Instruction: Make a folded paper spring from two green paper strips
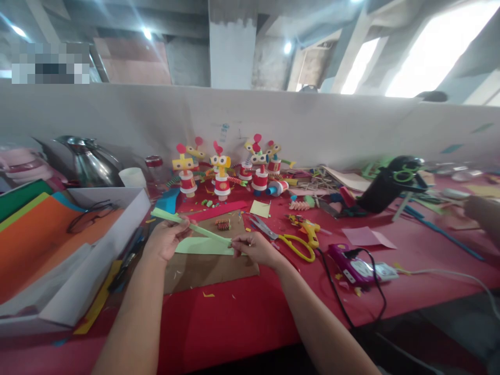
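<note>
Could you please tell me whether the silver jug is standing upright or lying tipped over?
Upright: the silver jug has its lid and spout at the top, with the wider body beneath.

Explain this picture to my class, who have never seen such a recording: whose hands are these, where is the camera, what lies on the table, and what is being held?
There is no machine here: a person works with bare hands. The single picture comes from a camera worn on the head, looking forward and down.

The left hand and right hand hold a pale green strip between them, above a brown board.

On the red table, a white box with coloured sheets stands at left. Small figures stand at the back. Scissors and a yellow glue gun lie on the right.
</note>
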Demonstrator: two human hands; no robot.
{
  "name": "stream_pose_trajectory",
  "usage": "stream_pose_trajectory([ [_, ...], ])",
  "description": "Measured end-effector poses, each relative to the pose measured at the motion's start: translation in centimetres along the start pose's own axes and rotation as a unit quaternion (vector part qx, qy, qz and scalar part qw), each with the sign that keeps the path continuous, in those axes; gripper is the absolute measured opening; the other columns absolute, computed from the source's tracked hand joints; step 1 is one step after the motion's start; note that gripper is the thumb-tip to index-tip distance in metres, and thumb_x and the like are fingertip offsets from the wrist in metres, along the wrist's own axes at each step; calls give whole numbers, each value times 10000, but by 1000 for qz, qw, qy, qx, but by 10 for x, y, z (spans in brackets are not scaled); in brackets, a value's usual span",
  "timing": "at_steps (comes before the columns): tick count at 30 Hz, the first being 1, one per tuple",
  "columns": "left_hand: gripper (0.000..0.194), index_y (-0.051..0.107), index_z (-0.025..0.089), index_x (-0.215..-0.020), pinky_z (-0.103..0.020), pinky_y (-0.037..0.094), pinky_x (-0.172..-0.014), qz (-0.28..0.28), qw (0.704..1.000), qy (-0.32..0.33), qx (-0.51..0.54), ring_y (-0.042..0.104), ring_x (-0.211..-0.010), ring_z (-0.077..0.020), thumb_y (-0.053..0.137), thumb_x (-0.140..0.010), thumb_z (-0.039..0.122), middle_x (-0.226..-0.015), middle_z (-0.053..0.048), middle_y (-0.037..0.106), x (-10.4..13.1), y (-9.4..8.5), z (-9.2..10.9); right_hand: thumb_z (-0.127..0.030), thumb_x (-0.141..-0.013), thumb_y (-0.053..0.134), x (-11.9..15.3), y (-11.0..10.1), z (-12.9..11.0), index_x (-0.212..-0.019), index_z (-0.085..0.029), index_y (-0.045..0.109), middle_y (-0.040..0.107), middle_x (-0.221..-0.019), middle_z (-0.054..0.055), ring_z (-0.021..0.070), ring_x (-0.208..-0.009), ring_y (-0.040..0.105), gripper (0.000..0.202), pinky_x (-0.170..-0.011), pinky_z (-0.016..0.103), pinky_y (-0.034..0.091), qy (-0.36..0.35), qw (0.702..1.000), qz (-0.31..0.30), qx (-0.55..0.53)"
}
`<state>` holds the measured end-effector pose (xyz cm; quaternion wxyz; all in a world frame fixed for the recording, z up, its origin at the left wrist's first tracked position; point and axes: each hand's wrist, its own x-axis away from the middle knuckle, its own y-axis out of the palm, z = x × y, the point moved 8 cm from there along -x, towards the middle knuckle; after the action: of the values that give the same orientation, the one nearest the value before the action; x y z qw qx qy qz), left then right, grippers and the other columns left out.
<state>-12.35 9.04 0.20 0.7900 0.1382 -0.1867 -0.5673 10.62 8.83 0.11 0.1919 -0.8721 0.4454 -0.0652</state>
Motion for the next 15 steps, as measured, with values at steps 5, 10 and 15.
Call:
stream_pose_trajectory([
  [5,44,660,86,-672,-139,441,-421,-8,1000,1,-1,592,-503,-93,688,-690,57,-634,-85,687,-2,-2,3,-435,-845,512,0,-5,6,-796,-155,695,681,-674,22,82,-488,462,338,-441,189,357,4,1000,5,20],
  [10,51,669,84,-712,-138,466,-458,7,999,19,29,610,-548,-91,639,-740,53,-690,-91,697,-6,-13,9,-438,-841,523,-2,-9,10,-822,-153,705,698,-690,33,102,-541,516,339,-486,199,391,-6,999,21,34],
  [15,78,657,98,-691,-137,461,-443,32,998,31,51,639,-583,-112,629,-761,79,-682,-81,694,-7,-22,14,-411,-847,529,-2,-9,7,-761,-154,710,703,-688,38,118,-584,553,326,-546,215,412,-16,998,18,51],
])
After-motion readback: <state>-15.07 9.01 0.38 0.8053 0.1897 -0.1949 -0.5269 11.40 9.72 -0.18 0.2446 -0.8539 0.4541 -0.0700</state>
